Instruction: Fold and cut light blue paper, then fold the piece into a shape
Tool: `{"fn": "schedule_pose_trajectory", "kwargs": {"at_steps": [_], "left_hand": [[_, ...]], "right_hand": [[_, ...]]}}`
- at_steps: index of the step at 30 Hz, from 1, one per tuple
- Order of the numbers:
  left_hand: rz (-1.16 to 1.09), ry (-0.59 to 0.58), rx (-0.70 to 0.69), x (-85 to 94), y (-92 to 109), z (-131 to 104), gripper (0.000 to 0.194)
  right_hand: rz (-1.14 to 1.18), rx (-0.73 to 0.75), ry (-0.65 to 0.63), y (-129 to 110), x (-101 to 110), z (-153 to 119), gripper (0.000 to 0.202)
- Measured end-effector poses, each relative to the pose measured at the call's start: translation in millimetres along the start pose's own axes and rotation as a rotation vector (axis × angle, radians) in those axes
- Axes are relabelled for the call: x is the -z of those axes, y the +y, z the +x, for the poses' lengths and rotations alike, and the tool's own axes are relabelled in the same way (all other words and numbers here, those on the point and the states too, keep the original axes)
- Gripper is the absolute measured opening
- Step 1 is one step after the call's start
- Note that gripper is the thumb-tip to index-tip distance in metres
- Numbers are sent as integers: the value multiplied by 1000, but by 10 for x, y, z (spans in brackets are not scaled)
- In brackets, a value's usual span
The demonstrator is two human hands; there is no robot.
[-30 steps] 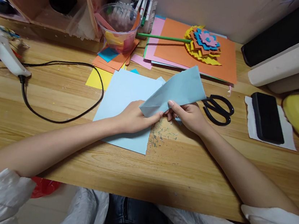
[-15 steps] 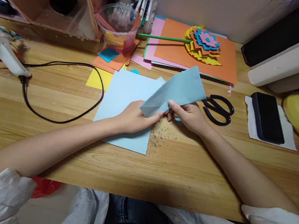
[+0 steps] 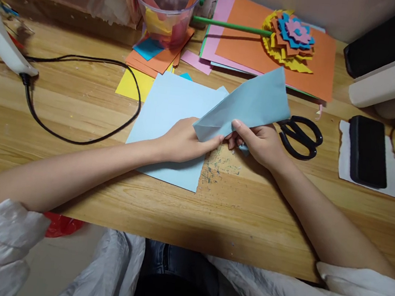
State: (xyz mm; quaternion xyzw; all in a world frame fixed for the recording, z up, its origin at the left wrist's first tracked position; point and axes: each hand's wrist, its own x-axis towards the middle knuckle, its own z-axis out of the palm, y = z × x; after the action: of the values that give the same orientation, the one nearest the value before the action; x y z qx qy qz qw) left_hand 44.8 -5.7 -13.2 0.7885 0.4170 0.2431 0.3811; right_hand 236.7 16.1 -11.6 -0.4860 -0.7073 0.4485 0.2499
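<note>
A folded light blue paper (image 3: pixel 249 101) is raised at a slant above the desk, pinched between both hands. My left hand (image 3: pixel 187 142) grips its lower left corner, the thumb lying along the bottom edge. My right hand (image 3: pixel 259 141) holds the lower edge near the middle, thumb in front and the other fingers curled behind, partly hidden. Under my left hand lies a larger light blue sheet (image 3: pixel 177 102), flat on the desk. Black-handled scissors (image 3: pixel 301 137) rest just right of my right hand, their blades hidden.
A clear plastic cup (image 3: pixel 163 19) with paper scraps stands at the back left. The layered paper flower (image 3: pixel 292 39) lies on coloured sheets (image 3: pixel 239 42). A black phone (image 3: pixel 368 152) is at the right; a white tool (image 3: pixel 7 43) with a black cable (image 3: pixel 86 143) is left.
The camera view has shifted, so the desk objects appear higher in the picture. Both hands keep their hold on the folded blue paper, which has barely changed its pose.
</note>
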Motion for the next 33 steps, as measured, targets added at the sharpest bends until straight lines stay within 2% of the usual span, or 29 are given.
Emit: {"fn": "schedule_pose_trajectory", "kwargs": {"at_steps": [33], "left_hand": [[6,-2,-13,10,-19,-15,28]], "right_hand": [[-21,10,-40,-35,10,13,49]]}}
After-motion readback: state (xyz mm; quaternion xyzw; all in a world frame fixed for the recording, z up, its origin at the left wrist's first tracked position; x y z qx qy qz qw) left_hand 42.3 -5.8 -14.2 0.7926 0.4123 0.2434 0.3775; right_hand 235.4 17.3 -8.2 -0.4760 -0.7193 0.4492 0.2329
